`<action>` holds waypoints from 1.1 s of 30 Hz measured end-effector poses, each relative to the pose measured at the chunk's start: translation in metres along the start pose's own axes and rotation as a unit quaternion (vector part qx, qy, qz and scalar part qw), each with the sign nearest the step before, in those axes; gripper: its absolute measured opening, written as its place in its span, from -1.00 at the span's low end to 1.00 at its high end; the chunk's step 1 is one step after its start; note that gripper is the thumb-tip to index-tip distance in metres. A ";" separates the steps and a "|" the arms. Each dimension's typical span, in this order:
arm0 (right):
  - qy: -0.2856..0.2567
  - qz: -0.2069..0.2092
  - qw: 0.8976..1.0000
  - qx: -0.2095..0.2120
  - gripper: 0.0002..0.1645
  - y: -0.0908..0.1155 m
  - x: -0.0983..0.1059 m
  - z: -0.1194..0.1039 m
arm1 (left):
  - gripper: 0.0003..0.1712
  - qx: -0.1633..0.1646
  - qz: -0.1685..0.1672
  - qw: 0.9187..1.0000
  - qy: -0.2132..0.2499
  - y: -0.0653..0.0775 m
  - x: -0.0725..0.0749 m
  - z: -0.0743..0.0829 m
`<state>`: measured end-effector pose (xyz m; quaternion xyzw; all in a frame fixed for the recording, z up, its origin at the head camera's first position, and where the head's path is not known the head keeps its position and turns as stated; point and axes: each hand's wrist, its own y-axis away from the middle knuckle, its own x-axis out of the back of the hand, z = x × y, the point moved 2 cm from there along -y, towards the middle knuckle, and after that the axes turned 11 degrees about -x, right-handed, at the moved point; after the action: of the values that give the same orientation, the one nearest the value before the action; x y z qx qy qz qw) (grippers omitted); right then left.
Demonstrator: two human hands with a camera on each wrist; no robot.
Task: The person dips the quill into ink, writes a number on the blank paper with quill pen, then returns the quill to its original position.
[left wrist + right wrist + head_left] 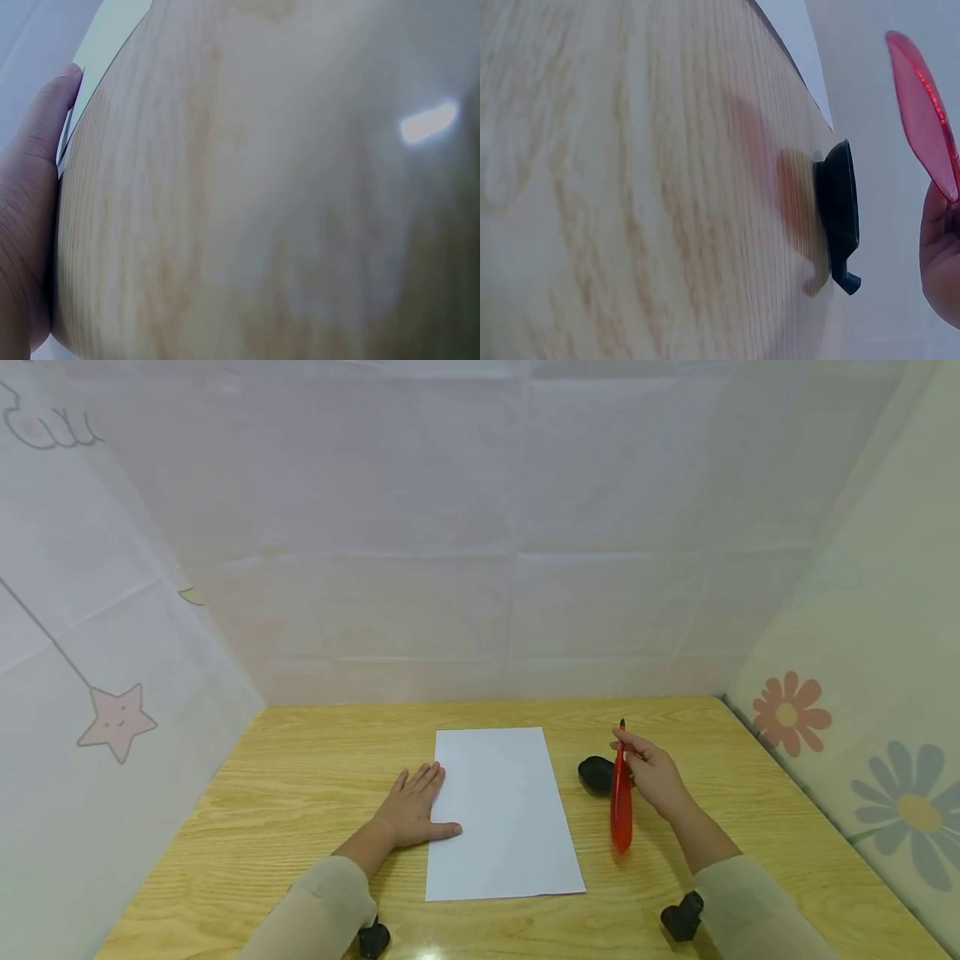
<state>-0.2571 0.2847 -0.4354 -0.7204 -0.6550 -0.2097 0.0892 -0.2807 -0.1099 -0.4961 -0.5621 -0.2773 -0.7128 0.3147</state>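
A white sheet of paper (pixel 502 818) lies on the table in the head view. My left hand (pixel 411 814) rests flat along its left edge, fingers spread and the thumb over the paper. In the right hand (pixel 656 777), thumb and fingers pinch a red, see-through, feather-shaped pen (pixel 621 814) near its dark tip. That tip points away from me and the broad end hangs toward me, above the table. Just left of the pen sits a small black holder (pixel 595 774); the right wrist view shows the holder (pixel 838 199) with a short bent tube.
The wood-grain table (pixel 300 827) ends at a pale hanging sheet (pixel 390 610) at the back. More printed sheets with a pink star (pixel 117 720) and flowers (pixel 792 715) hang at the sides. Black wrist devices (pixel 682 918) sit below both sleeves.
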 end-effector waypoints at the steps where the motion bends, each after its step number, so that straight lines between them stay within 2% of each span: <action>1: 0.000 0.001 1.000 0.001 -0.44 0.000 0.000 0.000 | 0.27 0.000 -0.001 1.000 0.000 0.000 0.000 0.000; 15: 0.002 0.027 0.999 0.036 -0.51 0.002 -0.001 -0.001 | 0.27 0.002 -0.005 1.000 0.001 0.000 0.000 0.000; 25: -0.065 0.026 0.997 0.027 -0.50 0.005 0.000 -0.004 | 0.27 -0.001 -0.003 1.000 -0.003 0.000 -0.001 -0.001; 33: -0.080 0.029 0.996 0.038 -0.49 0.003 0.001 0.001 | 0.26 -0.002 -0.003 1.000 -0.002 0.000 -0.001 0.000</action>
<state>-0.2538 0.2855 -0.4358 -0.7495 -0.6466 -0.1233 0.0696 -0.2804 -0.1099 -0.4965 -0.5636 -0.2782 -0.7129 0.3111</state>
